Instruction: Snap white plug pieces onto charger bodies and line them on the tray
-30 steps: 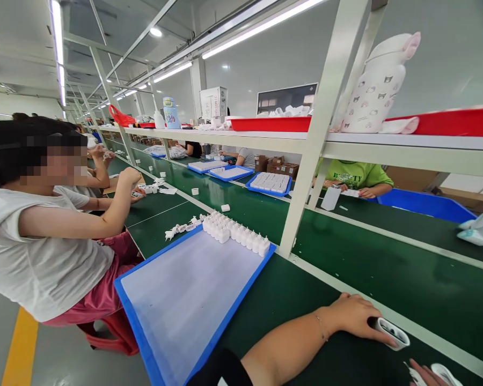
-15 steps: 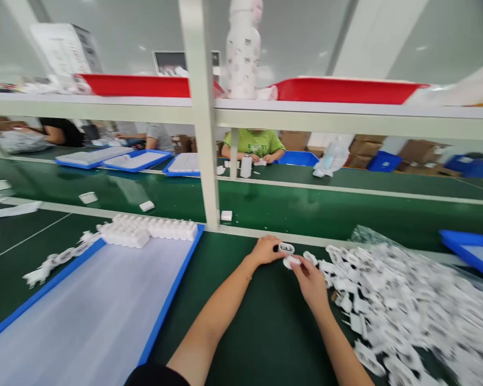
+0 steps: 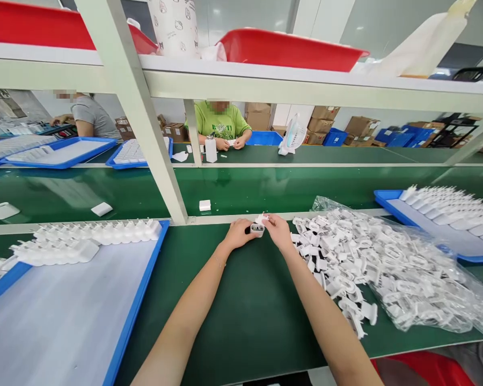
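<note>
Left hand point(image 3: 236, 234) grips an oval white plastic shell point(image 3: 257, 230), right hand point(image 3: 278, 231) pinches a small white plastic piece point(image 3: 261, 219) (align squarely).

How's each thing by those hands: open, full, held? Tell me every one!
white case: open end showing, held in the left hand
small white part: held in the right hand, by the case
left blue tray: partly filled
right blue tray: partly filled
clear bag: crumpled, white parts in and beside it

white casing point(image 3: 257, 230), dark green tabletop point(image 3: 257, 321), blue-edged tray point(image 3: 139, 300), cartoon-print white bottle point(image 3: 173, 24)
</note>
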{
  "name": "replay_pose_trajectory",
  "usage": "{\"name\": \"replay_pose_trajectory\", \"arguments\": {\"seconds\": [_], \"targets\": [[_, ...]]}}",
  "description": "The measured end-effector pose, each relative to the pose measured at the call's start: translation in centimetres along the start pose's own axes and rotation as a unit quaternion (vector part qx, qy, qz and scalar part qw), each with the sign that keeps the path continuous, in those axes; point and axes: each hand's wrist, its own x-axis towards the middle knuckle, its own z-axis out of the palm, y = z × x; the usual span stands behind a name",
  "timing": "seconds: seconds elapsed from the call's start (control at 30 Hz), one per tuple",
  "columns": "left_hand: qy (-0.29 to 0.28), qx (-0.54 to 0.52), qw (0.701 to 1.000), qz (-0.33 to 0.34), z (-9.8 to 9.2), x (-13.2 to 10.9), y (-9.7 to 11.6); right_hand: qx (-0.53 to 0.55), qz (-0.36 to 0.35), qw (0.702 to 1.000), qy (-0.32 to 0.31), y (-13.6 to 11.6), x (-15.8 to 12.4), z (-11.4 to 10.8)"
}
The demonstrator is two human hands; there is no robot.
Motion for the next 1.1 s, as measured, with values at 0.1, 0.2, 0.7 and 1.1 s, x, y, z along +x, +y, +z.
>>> {"name": "replay_pose_trajectory", "arguments": {"seconds": [0.1,0.2,0.7,1.1], "targets": [[0.009,-0.001,1.000,0.009,-0.4,-0.3,0.7,-0.028,0.011,0.998,0.046,-0.2,-0.2,-0.1],[0.065,0.016,0.996,0.053,-1.0,-0.7,2.1,-0.039,0.021,0.997,0.056,-0.5,-0.5,-0.1],[0.096,-0.309,0.946,0.008,-2.6,0.7,2.2,0.050,-0.027,0.996,-0.062,-1.4,0.9,-0.6],[-0.047,-0.041,0.998,0.005,-1.2,0.2,-0.6,-0.156,-0.100,0.967,-0.175,-0.9,1.3,-1.2]]}}
